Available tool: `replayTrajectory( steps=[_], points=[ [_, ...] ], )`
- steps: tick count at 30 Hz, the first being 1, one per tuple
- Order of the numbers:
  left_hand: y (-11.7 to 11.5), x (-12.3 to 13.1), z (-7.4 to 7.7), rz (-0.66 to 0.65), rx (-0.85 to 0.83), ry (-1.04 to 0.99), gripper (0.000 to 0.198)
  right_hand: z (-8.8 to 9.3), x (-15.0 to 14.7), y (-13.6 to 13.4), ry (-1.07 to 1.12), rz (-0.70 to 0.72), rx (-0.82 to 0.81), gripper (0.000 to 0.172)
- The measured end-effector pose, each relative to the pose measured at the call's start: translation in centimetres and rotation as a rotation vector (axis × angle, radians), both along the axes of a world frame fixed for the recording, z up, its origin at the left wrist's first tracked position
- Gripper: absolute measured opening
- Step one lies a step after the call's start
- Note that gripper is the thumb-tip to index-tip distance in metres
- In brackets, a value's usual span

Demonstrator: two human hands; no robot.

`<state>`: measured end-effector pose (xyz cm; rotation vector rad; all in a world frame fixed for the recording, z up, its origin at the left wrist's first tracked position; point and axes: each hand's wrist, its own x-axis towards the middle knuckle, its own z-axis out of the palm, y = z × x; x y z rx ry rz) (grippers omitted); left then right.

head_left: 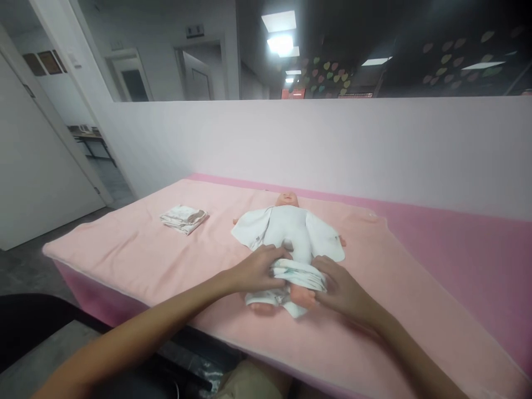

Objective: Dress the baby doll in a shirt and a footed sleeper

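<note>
Bunched cloth (298, 275) on doll (287, 226), left hand (258, 270) and right hand (343, 289), each grip holding cloth

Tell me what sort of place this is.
Probably an infant-care training room: a baby doll lies on a pink towel, left hand and right hand at a folded cloth on its legs.

left hand (260, 271) bare | right hand (341, 289) bare | forearms bare | tan garment (249, 385)

Dim, soft, ceiling glare, warped edges
</note>
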<state>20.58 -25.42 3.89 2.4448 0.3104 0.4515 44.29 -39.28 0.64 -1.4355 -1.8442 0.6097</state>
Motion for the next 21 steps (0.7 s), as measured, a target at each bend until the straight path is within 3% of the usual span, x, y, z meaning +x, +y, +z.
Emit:
replayTrajectory(
  steps=[3, 6, 10, 14, 18, 21],
  points=[
    [1.1, -0.6, 0.8, -0.09, 0.028, 0.046, 0.044, 0.8, 1.5, 0.5, 0.129, 0.106, -0.1, 0.028],
    [2.3, -1.5, 1.3, -0.161, -0.018, 0.1, 0.057, 0.8, 2.4, 1.2, 0.187, 0.157, -0.114, 0.029],
    [4.0, -2.0, 1.1, -0.125, -0.025, 0.111, 0.042, 0.8, 2.4, 2.8, 0.29, 0.177, -0.191, 0.029],
    [5.9, -1.7, -0.8, -0.042, -0.162, 0.092, 0.039, -0.2, 2.2, 4.8, 0.374, 0.026, -0.209, 0.038],
    [7.2, -1.3, -4.0, 0.176, -0.462, -0.013, 0.05, -2.6, 2.5, 6.1, 0.475, -0.176, -0.239, 0.049],
    [7.4, -1.2, -5.5, 0.289, -0.53, -0.051, 0.053, -4.1, 2.4, 6.1, 0.483, -0.265, -0.28, 0.052]
  ],
)
